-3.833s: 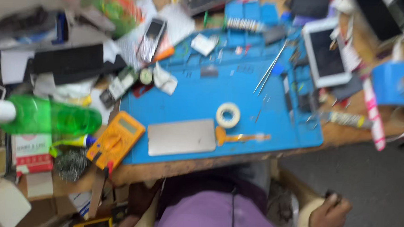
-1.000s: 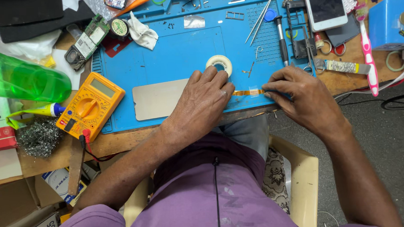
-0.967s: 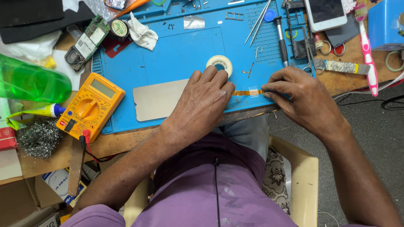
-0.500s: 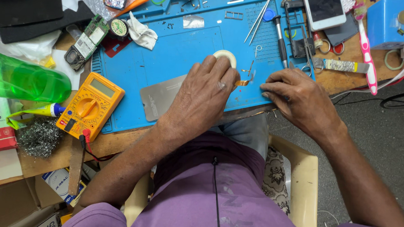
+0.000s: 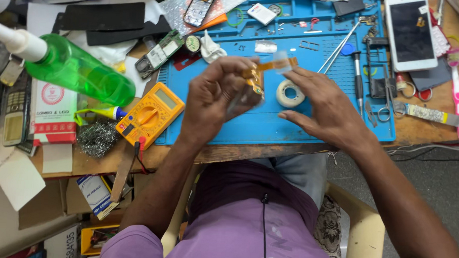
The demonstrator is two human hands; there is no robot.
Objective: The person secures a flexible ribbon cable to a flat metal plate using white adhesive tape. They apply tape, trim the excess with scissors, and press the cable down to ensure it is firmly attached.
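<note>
Metal panel (image 5: 245,96) pinched in left hand (image 5: 218,100) (above mat edge); right hand (image 5: 327,104) spread.

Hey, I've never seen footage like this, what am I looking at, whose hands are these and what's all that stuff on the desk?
This is one picture from a camera worn on a person's head, looking down at their own two bare hands over a cluttered workbench. There is no machine here. The left hand holds up a thin flat panel with an orange ribbon strip at its top. The right hand is open beside it, its fingertips at the strip's end. Under the hands lies a blue work mat. On it sits a roll of white tape, with tweezers farther back. To the left are a yellow multimeter and a green spray bottle; a white phone lies at the right.
</note>
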